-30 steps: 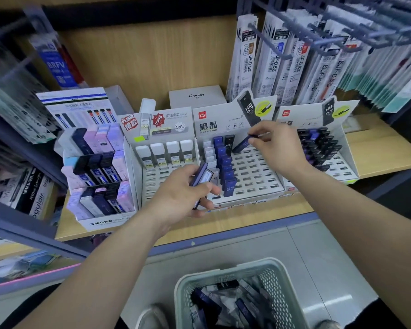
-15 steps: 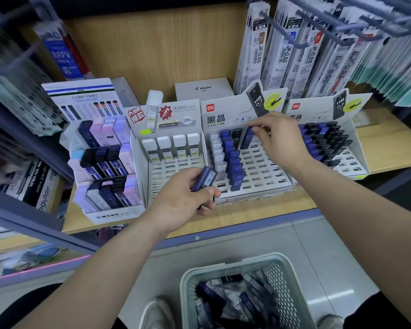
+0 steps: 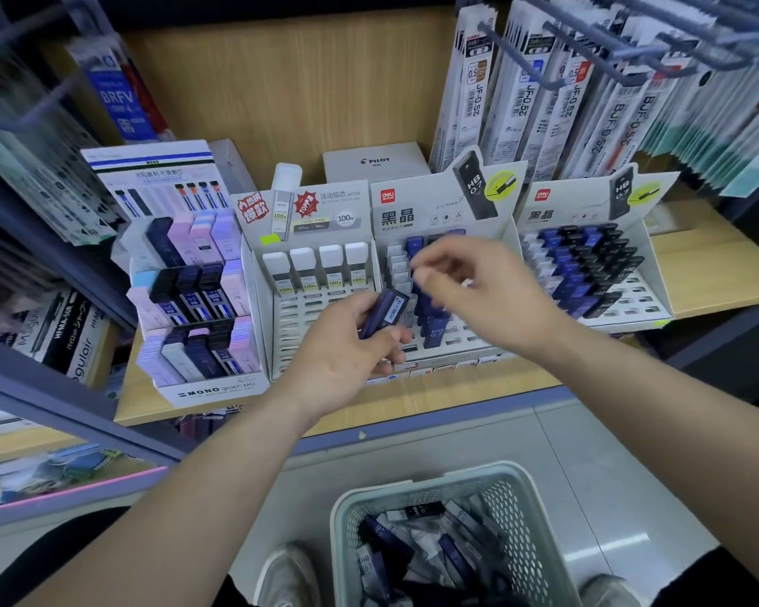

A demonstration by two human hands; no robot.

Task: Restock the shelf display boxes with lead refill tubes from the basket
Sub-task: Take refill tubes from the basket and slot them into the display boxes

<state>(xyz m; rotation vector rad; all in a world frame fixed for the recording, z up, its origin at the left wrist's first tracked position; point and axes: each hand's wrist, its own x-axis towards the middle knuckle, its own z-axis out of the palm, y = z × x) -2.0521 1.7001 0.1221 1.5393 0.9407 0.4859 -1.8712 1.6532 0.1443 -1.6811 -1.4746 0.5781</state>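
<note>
While restocking runs, left hand (image 3: 342,348): grips dark blue plastic lead refill tubes (image 3: 384,315), above light wooden shelf (image 3: 719,273) front edge.
Right hand (image 3: 483,295): loosely curled, seemingly empty, blurred, over white cardboard display box (image 3: 434,208).
Risk: could topple slotted tubes; held stack may slip.

On the shelf (image 3: 710,278), a second display box (image 3: 255,308) is set just left of the centre display box (image 3: 413,216), with the MONO box (image 3: 213,389) further left. A third display box (image 3: 651,273) is set just right of it. The Pilot box (image 3: 375,162) is placed behind it, and refill packs (image 3: 526,94) are hung above it, to the right. Before and below it, the basket (image 3: 430,483) is set on the floor (image 3: 610,453), with lead refill tubes (image 3: 421,511) in it.
</note>
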